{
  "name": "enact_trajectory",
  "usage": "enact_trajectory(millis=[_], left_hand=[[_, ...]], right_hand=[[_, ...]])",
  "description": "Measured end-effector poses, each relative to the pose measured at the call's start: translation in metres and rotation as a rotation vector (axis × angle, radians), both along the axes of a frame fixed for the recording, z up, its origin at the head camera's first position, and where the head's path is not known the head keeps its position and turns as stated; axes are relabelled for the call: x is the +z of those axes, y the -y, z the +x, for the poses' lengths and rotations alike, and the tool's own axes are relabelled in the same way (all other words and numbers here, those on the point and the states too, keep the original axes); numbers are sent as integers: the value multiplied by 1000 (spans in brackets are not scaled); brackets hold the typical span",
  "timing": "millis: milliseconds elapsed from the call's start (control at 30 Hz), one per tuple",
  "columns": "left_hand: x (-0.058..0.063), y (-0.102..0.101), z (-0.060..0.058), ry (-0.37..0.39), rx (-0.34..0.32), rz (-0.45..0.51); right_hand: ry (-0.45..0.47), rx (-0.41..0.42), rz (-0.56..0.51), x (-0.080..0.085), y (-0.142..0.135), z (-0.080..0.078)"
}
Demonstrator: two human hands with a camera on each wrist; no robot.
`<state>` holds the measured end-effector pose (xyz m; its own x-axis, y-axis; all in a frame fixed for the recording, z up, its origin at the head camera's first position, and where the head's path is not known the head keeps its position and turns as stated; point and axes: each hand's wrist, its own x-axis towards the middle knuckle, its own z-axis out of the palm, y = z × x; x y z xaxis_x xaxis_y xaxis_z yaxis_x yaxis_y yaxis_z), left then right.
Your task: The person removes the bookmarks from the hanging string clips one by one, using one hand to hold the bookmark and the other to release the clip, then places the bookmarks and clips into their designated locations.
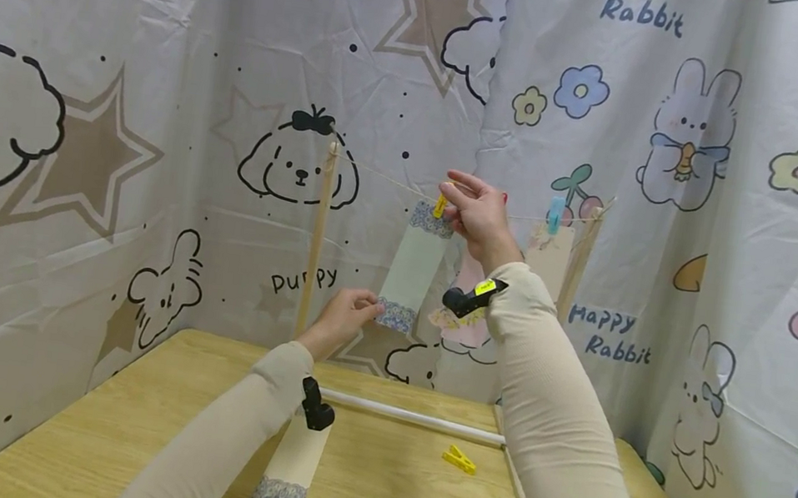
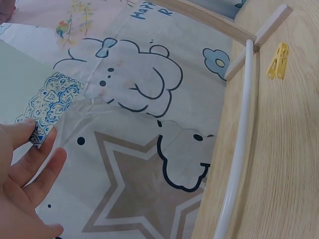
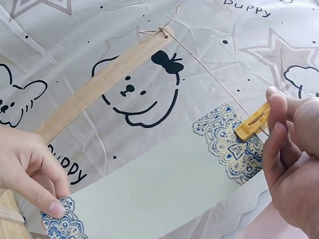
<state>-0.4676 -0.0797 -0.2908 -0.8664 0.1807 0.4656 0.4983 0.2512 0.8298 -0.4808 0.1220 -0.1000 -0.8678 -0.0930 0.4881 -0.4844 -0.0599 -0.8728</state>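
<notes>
Right grip (image 1: 479,213) pinches yellow peg (image 3: 253,123) at top end of pale green card (image 1: 413,272), by string (image 1: 393,179). Left grip (image 1: 344,318) pinches card's lower patterned corner. Card slants between wooden posts (image 1: 318,230). Along string, blue peg (image 1: 556,213) holds beige card (image 1: 548,252); right arm partly hides pink card (image 1: 469,279). Desk (image 1: 382,491) carries white rod (image 1: 415,417), second yellow peg (image 1: 460,459) before rod, cream card (image 1: 296,458) partly covered by left sleeve (image 1: 223,436).

The wood-grained table (image 1: 382,491) bears a yellow clip (image 1: 459,460), a cream card (image 1: 296,458) and, apparently, a white rod (image 1: 415,418).
</notes>
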Motion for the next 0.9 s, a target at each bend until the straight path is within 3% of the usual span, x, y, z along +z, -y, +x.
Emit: enact_trajectory(millis=[200, 567, 900], left_hand=[[0, 0, -4, -6, 3, -13], [1, 1, -5, -26, -22, -7], [1, 1, -6, -4, 13, 2]], right_hand=[[-20, 4, -53, -2, 1, -2], [-19, -42, -284, -7, 13, -5], [-57, -93, -406, -8, 19, -6]])
